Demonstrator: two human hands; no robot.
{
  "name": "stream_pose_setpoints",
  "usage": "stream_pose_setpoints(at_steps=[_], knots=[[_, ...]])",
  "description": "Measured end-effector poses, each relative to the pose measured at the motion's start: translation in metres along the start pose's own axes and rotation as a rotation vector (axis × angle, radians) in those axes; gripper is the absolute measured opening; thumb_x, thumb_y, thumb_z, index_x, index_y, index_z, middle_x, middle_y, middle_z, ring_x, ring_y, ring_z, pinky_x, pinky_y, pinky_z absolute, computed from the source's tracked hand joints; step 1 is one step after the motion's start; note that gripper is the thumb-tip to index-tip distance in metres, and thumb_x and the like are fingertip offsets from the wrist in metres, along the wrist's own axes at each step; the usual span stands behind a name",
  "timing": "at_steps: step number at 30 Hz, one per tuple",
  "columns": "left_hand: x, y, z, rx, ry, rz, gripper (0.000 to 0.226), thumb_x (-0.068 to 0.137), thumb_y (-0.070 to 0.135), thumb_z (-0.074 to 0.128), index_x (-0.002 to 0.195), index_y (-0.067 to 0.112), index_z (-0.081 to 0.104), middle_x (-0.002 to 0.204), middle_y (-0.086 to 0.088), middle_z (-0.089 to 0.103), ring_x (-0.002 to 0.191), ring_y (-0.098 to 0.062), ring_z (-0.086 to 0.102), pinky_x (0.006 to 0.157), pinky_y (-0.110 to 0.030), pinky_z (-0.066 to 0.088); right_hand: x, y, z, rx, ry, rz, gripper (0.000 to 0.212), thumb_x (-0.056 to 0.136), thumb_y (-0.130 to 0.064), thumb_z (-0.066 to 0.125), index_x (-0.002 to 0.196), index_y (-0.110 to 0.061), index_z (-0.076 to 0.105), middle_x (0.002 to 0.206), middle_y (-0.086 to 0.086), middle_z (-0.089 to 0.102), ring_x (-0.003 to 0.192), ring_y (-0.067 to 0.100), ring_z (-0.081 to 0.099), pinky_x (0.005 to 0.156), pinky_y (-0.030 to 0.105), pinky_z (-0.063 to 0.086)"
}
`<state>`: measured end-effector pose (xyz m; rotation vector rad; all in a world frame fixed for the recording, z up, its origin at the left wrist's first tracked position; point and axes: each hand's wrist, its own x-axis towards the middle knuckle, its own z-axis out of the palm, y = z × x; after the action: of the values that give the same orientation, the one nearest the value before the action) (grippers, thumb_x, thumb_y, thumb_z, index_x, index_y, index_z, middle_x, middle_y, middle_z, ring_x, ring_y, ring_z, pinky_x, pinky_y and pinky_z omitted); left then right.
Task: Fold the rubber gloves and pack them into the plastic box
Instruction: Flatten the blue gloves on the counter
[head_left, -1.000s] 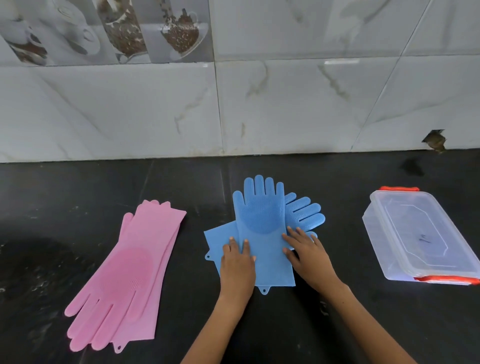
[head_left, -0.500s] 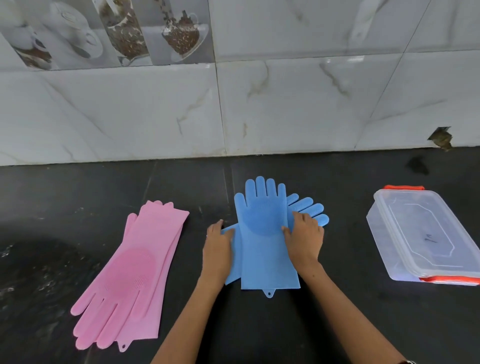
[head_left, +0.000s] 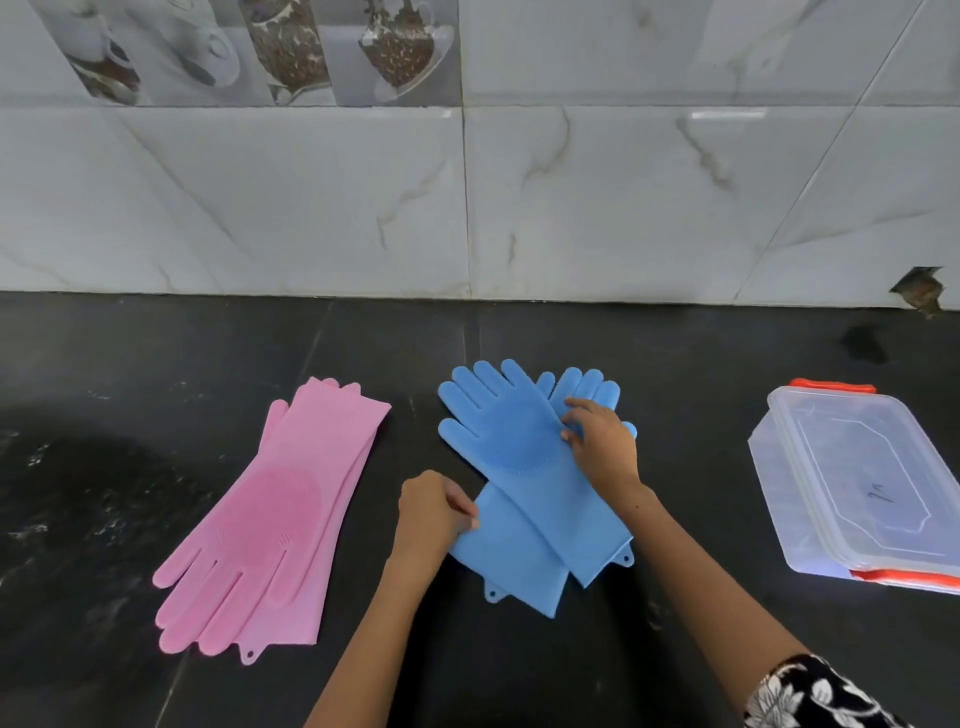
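Blue gloves: left hand pinches cuff, right hand grips fingers.

The left hand is pinching with curled fingers; the right hand is gripping, both forearms reaching forward.

Blue rubber gloves: 2, overlapping, left of the plastic box. Pink rubber gloves: 2, stacked, farther left of the box. Plastic box, lidded, orange clips: 1. Hands: 2, both on the blue gloves.
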<state>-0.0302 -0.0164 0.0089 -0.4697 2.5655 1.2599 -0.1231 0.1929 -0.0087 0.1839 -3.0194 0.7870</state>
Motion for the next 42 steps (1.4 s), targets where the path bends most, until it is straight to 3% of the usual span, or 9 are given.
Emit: stream_pose_setpoints(at_steps=[6, 9, 13, 19, 25, 31, 33, 38, 42], knots=[[-0.012, -0.002, 0.006, 0.007, 0.05, 0.0, 0.018, 0.064, 0.009, 0.084, 0.069, 0.004, 0.066, 0.073, -0.002, 0.065, 0.067, -0.015, 0.061, 0.056, -0.021, 0.045, 0.003, -0.014, -0.001, -0.045, 0.047, -0.045, 0.016, 0.085, -0.024, 0.067, 0.089, -0.009, 0.071, 0.106, 0.004, 0.068, 0.101, 0.025, 0.059, 0.09, 0.039, 0.041], [-0.002, 0.005, 0.013, -0.17, 0.234, 0.013, 0.024, 0.073, 0.018, 0.079, 0.073, 0.008, 0.058, 0.077, -0.007, 0.063, 0.07, -0.021, 0.061, 0.06, -0.027, 0.049, -0.003, -0.017, -0.002, 0.079, 0.037, 0.058, 0.014, 0.085, -0.023, 0.067, 0.088, -0.009, 0.067, 0.092, 0.005, 0.068, 0.085, 0.023, 0.063, 0.07, 0.035, 0.05], [0.02, 0.018, 0.021, -0.397, 0.396, -0.088, 0.027, 0.077, 0.015, 0.077, 0.081, 0.01, 0.051, 0.082, -0.011, 0.062, 0.074, -0.025, 0.062, 0.071, -0.035, 0.053, -0.016, -0.007, -0.009, 0.13, 0.003, 0.176, 0.03, 0.083, -0.023, 0.07, 0.11, -0.011, 0.065, 0.101, 0.003, 0.068, 0.089, 0.02, 0.065, 0.072, 0.032, 0.053], [0.036, 0.032, 0.032, -0.454, 0.48, 0.012, 0.021, 0.072, -0.001, 0.076, 0.079, 0.006, 0.057, 0.079, -0.003, 0.061, 0.073, -0.017, 0.058, 0.06, -0.013, 0.041, -0.044, 0.005, -0.019, 0.183, 0.045, 0.176, 0.019, 0.082, -0.013, 0.071, 0.101, -0.012, 0.071, 0.093, 0.002, 0.071, 0.074, 0.013, 0.061, 0.065, 0.026, 0.048], [0.038, 0.075, 0.046, -0.569, 0.13, 0.347, 0.014, 0.074, -0.006, 0.073, 0.083, 0.003, 0.068, 0.082, -0.004, 0.07, 0.077, -0.011, 0.067, 0.075, -0.02, 0.055, -0.092, 0.029, -0.043, 0.144, 0.303, 0.213, 0.01, 0.083, -0.014, 0.068, 0.092, -0.017, 0.07, 0.089, -0.004, 0.064, 0.072, 0.012, 0.058, 0.058, 0.022, 0.044], [0.05, 0.11, 0.079, -0.555, -0.252, 0.367, 0.017, 0.075, -0.014, 0.068, 0.083, 0.001, 0.067, 0.085, -0.011, 0.07, 0.08, -0.011, 0.067, 0.08, -0.021, 0.054, -0.146, 0.059, -0.048, 0.116, 0.35, 0.352, 0.018, 0.081, -0.015, 0.072, 0.097, -0.015, 0.064, 0.094, -0.002, 0.063, 0.072, 0.013, 0.059, 0.058, 0.024, 0.044], [0.052, 0.104, 0.087, -0.409, -0.155, 0.349, 0.019, 0.074, -0.017, 0.065, 0.088, -0.004, 0.068, 0.091, -0.017, 0.071, 0.083, -0.02, 0.068, 0.082, -0.027, 0.056, -0.155, 0.063, -0.043, 0.081, 0.233, 0.445, 0.026, 0.083, -0.023, 0.069, 0.107, -0.018, 0.059, 0.104, -0.002, 0.06, 0.084, 0.013, 0.06, 0.062, 0.027, 0.05], [0.05, 0.069, 0.08, -0.133, 0.269, 0.417, 0.025, 0.075, -0.01, 0.066, 0.093, 0.008, 0.067, 0.103, -0.001, 0.06, 0.094, -0.014, 0.053, 0.075, -0.003, 0.039, -0.138, 0.045, -0.041, -0.014, 0.274, 0.335, 0.042, 0.083, -0.028, 0.069, 0.122, -0.014, 0.057, 0.122, 0.006, 0.056, 0.11, 0.022, 0.055, 0.085, 0.036, 0.053], [0.052, 0.051, 0.065, -0.044, 0.288, 0.332, 0.011, 0.08, -0.003, 0.066, 0.087, 0.006, 0.064, 0.094, -0.007, 0.06, 0.083, -0.021, 0.057, 0.073, -0.027, 0.05, -0.088, 0.014, -0.026, -0.042, 0.186, 0.082, 0.032, 0.088, -0.025, 0.064, 0.118, -0.014, 0.062, 0.129, 0.005, 0.057, 0.117, 0.024, 0.053, 0.097, 0.037, 0.047]])
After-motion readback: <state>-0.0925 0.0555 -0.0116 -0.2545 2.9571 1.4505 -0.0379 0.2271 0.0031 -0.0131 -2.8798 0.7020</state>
